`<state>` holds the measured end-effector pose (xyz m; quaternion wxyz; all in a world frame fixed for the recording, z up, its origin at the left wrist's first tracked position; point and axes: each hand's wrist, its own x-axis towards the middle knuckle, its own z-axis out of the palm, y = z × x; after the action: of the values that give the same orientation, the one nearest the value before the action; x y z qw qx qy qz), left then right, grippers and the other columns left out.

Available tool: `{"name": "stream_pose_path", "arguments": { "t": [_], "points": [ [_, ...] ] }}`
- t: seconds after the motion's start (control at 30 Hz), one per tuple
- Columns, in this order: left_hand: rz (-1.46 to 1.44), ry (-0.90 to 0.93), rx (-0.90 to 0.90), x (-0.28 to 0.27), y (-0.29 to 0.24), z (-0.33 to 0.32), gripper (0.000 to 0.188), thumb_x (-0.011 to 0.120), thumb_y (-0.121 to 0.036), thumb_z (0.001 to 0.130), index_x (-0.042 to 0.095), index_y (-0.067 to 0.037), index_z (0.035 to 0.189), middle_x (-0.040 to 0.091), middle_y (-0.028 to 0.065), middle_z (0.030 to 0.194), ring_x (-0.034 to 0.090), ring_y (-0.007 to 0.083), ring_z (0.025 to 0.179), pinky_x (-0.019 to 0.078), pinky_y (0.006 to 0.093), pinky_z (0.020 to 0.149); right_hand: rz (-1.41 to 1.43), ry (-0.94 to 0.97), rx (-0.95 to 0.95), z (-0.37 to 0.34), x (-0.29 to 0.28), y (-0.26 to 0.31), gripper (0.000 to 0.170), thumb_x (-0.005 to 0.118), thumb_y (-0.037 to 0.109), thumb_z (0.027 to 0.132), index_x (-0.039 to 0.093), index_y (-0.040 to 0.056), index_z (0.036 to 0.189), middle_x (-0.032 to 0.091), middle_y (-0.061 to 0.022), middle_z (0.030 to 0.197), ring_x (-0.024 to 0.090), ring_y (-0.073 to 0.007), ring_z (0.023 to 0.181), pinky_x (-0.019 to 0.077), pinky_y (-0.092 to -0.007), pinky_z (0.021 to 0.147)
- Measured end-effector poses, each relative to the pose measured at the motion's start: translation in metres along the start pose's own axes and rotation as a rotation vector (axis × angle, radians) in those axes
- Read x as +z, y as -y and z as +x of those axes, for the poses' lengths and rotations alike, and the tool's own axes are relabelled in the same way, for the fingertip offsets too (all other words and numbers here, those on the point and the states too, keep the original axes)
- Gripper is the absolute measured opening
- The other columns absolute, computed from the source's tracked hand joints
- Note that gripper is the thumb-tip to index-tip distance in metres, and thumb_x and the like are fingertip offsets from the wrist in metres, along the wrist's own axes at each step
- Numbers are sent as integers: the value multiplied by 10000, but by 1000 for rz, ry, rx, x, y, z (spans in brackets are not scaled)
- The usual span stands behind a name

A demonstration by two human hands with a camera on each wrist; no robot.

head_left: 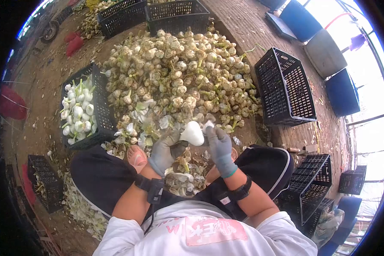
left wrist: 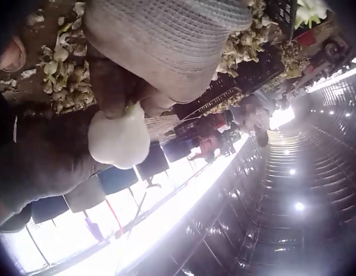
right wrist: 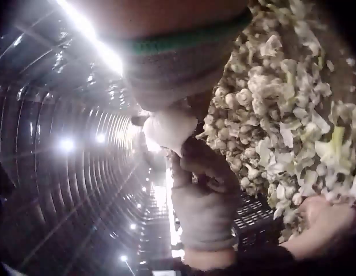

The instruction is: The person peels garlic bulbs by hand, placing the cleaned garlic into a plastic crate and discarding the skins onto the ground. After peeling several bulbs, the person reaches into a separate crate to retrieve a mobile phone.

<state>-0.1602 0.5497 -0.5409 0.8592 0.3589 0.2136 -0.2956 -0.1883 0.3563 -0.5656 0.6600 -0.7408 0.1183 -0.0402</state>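
Observation:
A peeled white garlic bulb (head_left: 193,134) is held up between the two gloved hands, over the loose skins by the feet. My left hand (head_left: 163,150), in a grey glove, pinches it at the stem end; the left wrist view shows the smooth round bulb (left wrist: 119,138) hanging below the fingers. Close at the bulb's other side is my right hand (head_left: 220,147), its fingers curled, with a pale scrap of garlic skin (head_left: 208,125) at the fingertips. Seen from the right wrist, the bulb (right wrist: 169,127) is partly covered by the right glove.
A large heap of unpeeled garlic (head_left: 175,72) lies in front. At the left, a black crate (head_left: 104,123) holds clean white bulbs (head_left: 78,111). Another black crate (head_left: 286,89) stands at the right, and more crates (head_left: 177,17) line the back. Peeled skins (head_left: 185,181) litter the ground between the legs.

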Motion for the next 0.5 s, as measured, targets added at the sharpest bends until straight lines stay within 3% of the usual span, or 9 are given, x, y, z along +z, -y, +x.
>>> {"name": "stream_pose_path", "arguments": {
  "t": [0.07,0.1,0.13,0.2,0.27,0.33,0.4,0.47,0.5],
  "points": [
    [-185,84,-112,-20,10,13,232,574,-156,921,584,-29,1115,644,88,946,647,172,782,552,249,646,531,-227,457,11,-11,-9,270,512,243,969,520,45,1152,619,-59,873,644,-217,718,531,-327,683],
    [-187,85,-110,-19,9,13,232,574,-156,921,584,-29,1115,644,88,946,647,172,782,552,249,646,566,-121,574,7,-15,38,284,468,226,978,491,50,1200,591,-48,882,640,-216,812,533,-347,721],
    [-38,11,-56,-16,9,12,228,582,-156,920,584,-28,1110,644,93,956,648,174,799,554,260,678,562,-120,574,8,-13,31,284,468,226,978,491,50,1200,591,-48,882,640,-216,812,533,-347,721],
    [105,-64,-2,-9,16,12,225,589,-155,920,583,-27,1104,644,97,966,649,176,817,555,271,710,335,31,160,5,-1,12,356,530,211,945,460,57,1259,585,-55,975,612,-205,932,531,-363,772],
    [656,100,234,1,32,11,249,620,-147,907,563,-11,1108,647,88,976,644,154,851,542,269,762,281,173,260,-6,1,9,445,653,189,878,472,43,1258,595,-53,1027,592,-148,955,516,-305,813],
    [739,196,159,18,24,-1,427,665,-155,880,494,-4,1241,623,112,1078,609,167,981,500,289,871,451,84,334,4,-26,16,410,665,104,845,498,51,1215,596,-68,1028,599,-164,922,538,-304,762],
    [943,330,289,25,25,-6,609,685,-164,863,383,-14,1371,566,146,1206,548,197,1111,437,318,965,731,-139,340,32,-76,19,305,647,215,837,548,68,1086,599,-110,1020,616,-224,849,554,-346,700],
    [901,344,229,10,39,9,719,689,-211,856,302,-13,1429,505,184,1297,493,217,1198,385,319,1015,254,-299,80,62,-144,47,295,575,270,850,551,59,1056,618,-136,1022,631,-258,880,559,-360,707],
    [1009,299,224,10,39,12,714,685,-235,852,315,-18,1423,510,190,1294,502,228,1195,392,318,1005,535,-410,108,87,-188,54,353,577,325,863,540,57,1091,623,-138,999,631,-259,891,559,-360,752]
  ]
}}
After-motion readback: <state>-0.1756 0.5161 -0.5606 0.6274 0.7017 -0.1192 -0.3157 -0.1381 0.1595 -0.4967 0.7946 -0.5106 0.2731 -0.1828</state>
